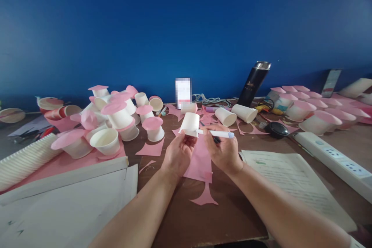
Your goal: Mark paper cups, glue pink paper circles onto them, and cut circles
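white paper cup (190, 122): in front of the person at mid-table, tilted and raised above the table, grasped in the left hand.
left hand (178, 155): closed around the lower end of the cup, thumb on its near side.
right hand (224, 150): fingers clenched on a white pen (218, 134) with a pale blue end, the pen lying nearly level and its other end right by the cup; whether they touch is hard to tell.
pink paper strip (199, 162): flat on the brown table (209, 223) beneath the hands, a cut-out scrap (205, 197) at its near end.
capped cups (117, 115): a crowded heap to the left, many topped with pink discs.
stacked cups (27, 161): a long nested column lying at far left.
loose cups (225, 117): two white ones on their sides, just beyond the right hand.
black bottle (252, 85): leaning near the blue wall (186, 27), right of centre.
second group (319, 120): more pink-topped cups in rows at far right.
power strip (334, 157): white, slanting along the right, beside a printed sheet (290, 178).
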Available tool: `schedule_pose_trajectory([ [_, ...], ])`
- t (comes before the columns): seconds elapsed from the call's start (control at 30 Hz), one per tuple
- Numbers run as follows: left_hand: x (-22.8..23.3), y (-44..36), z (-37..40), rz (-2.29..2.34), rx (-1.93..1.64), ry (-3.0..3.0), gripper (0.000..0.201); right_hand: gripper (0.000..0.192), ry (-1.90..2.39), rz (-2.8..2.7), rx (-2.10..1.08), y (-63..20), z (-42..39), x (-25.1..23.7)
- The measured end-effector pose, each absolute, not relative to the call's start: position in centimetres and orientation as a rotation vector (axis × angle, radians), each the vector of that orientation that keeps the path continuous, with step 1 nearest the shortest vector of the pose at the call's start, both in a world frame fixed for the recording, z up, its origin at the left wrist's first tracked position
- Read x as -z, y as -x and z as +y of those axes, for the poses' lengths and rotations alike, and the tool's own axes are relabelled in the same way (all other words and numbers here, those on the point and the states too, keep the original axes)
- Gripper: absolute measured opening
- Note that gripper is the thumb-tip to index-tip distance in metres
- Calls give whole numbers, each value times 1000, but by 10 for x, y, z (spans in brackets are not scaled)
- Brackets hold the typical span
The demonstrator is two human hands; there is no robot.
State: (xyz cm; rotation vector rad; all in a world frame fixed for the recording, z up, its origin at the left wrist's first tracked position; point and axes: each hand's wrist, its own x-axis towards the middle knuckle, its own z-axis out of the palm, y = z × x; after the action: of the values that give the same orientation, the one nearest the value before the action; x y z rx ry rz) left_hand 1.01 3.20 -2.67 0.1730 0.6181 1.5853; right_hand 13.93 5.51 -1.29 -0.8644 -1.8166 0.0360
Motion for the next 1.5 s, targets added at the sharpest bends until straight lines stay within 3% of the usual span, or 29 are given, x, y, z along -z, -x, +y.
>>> schedule_pose_trajectory([
  [1.5, 26, -8, 33, 594, -1550, -61, 13, 16, 890, -1805, -11, -140, 54, 11],
])
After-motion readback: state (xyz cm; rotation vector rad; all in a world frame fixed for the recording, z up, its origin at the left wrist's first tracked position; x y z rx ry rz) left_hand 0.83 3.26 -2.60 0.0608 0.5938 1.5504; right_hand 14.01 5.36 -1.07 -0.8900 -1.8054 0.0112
